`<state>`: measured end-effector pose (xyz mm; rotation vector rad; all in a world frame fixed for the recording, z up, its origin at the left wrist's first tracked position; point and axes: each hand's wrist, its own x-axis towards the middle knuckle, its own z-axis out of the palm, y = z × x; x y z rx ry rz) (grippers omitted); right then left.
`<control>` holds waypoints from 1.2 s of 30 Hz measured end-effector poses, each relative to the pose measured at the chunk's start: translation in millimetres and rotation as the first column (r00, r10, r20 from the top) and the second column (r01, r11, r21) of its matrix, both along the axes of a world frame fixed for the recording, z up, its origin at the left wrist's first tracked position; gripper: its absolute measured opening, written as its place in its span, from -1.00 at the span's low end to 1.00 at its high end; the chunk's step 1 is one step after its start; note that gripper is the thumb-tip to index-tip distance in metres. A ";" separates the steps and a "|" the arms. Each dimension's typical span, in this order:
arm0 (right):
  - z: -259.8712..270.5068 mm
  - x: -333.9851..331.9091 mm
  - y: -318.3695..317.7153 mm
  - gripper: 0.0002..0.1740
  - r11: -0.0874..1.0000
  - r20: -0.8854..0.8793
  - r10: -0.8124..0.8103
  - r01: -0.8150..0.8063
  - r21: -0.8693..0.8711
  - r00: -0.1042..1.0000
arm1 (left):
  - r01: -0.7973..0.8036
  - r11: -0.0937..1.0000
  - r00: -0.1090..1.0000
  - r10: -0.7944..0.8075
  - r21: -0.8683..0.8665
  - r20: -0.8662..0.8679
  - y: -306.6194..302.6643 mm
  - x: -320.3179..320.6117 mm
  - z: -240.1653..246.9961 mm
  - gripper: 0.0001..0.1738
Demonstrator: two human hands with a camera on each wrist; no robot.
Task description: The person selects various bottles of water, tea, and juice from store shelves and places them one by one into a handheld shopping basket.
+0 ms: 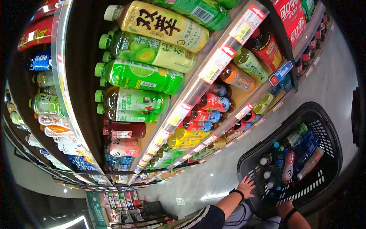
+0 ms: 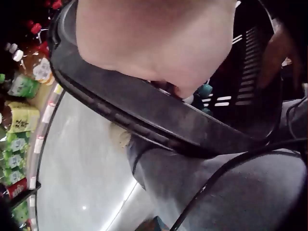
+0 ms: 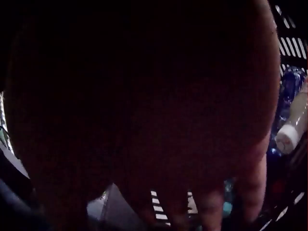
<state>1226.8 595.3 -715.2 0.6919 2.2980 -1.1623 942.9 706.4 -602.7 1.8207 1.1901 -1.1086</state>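
Note:
A black plastic shopping basket [image 1: 331,126] stands on the floor with several drink bottles lying in it. Among them are a pink bottle [image 1: 288,166], a teal bottle [image 1: 279,157], a green-labelled bottle [image 1: 298,135] and a pale bottle with a white cap [image 3: 287,139]. My left hand [image 1: 246,187] is at the basket's rim [image 2: 144,115], its fingers spread towards the inside. Over the near end of the basket is my right hand [image 1: 285,208], fingers pointing down with nothing seen in them. The right wrist view is dark, and the back of that hand hides much of the basket.
Tall shelves of bottled drinks run along the left, with green-capped bottles [image 1: 145,76] and price labels [image 1: 217,63] on the shelf edges. Grey tiled floor [image 1: 213,173] lies between shelves and basket. A black cable [image 2: 207,185] crosses the person's grey trousers [image 2: 236,192].

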 end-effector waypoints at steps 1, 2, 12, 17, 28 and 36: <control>4.8 5.1 9.8 -0.52 0.998 0.074 0.041 -0.037 -0.056 0.996 | -0.024 1.000 1.000 0.024 -0.012 0.011 5.2 6.9 2.0 -0.26; 7.4 9.2 17.6 -0.55 0.994 0.133 0.076 -0.065 -0.087 0.988 | 0.039 0.995 0.999 -0.040 -0.094 -0.009 14.2 12.8 5.1 -0.18; -58.3 57.2 1.8 -0.47 0.994 0.333 0.009 0.027 -0.102 0.943 | -0.031 0.999 0.995 0.034 -0.031 0.093 27.8 39.7 10.0 -0.27; -59.1 77.9 -1.5 -0.41 0.995 0.141 -0.086 0.077 0.062 0.986 | -0.123 0.991 0.958 0.103 0.059 0.267 27.9 42.8 5.2 -0.38; 198.5 -111.6 214.3 -0.67 0.445 -0.502 -0.771 0.895 0.018 0.393 | -0.807 0.562 0.112 0.443 -0.178 0.889 103.3 3.9 155.9 -0.77; 370.1 -235.2 337.9 -0.62 0.412 -0.855 -0.507 0.842 -0.348 -0.105 | -0.955 -0.234 0.268 -0.400 0.185 0.877 209.4 -87.0 332.5 -0.40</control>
